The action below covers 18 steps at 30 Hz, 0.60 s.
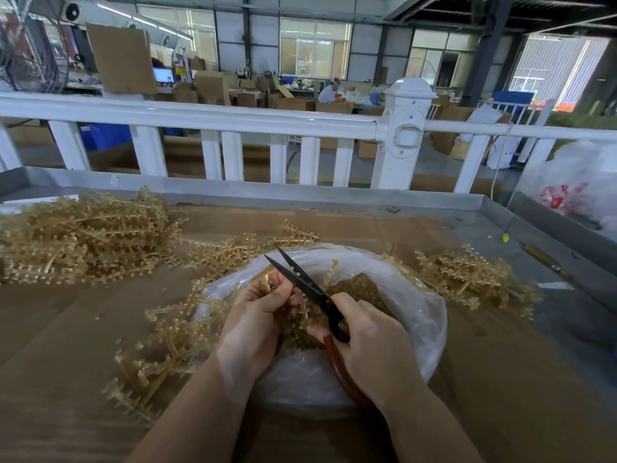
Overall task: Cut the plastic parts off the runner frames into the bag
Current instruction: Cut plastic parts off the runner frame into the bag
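amber spiky runner frame (302, 304) pinched in left hand (257, 315), right hand (370, 345) gripping open black scissors (300, 282), crinkly clear bag (410, 295)

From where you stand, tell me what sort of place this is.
Most likely a factory packing floor: stacked cardboard boxes beyond a white railing, a worker at a far table, and piles of moulded runner frames on the bench.

Head camera, single wide-angle view
Looks forward and down, close over the table (494, 212), railing (213, 116) beyond
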Motion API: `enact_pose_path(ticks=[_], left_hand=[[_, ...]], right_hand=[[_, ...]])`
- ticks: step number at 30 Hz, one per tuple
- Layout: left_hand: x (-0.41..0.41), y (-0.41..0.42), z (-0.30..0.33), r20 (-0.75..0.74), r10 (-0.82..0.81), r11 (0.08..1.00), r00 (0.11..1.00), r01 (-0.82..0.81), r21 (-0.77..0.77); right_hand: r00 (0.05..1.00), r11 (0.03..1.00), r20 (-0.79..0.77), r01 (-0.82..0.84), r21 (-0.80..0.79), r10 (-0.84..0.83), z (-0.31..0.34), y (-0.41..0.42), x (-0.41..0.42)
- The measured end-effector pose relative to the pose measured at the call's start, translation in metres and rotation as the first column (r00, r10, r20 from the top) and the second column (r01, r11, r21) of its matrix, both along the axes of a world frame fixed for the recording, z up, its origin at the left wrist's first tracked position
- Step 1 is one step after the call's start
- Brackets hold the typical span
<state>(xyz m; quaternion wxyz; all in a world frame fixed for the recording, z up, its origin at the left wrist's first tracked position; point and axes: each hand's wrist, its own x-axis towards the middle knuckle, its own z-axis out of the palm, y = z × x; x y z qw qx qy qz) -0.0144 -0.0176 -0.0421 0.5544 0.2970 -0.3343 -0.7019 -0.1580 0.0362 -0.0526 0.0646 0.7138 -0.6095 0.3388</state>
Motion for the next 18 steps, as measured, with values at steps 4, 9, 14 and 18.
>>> enact_pose_path(ticks=[4, 9, 14, 18], left_hand=[[0.002, -0.0012, -0.0016, 0.004, -0.017, 1.0, 1.0, 0.017, -0.019], [0.001, -0.0021, -0.0026, 0.006, -0.01, 1.0, 1.0, 0.01, -0.028], [0.0021, -0.0021, -0.0031, 0.001, -0.013, 1.0, 1.0, 0.013, -0.014], [-0.0029, 0.0022, -0.0008, 0.058, 0.063, 0.998, 0.996, -0.062, -0.025]], right_hand=[[1.0, 0.999, -0.009, -0.007, 0.034, 0.007, 0.0011, -0.0004, -0.0001], [1.0, 0.998, -0.017, -0.015, 0.065, 0.016, 0.0024, -0.0016, -0.0004], [1.0, 1.0, -0.019, -0.009, 0.027, 0.009, 0.0024, -0.003, -0.0013], [1.0, 1.0, 0.023, 0.009, -0.003, -0.009, 0.0007, -0.0005, -0.0013]])
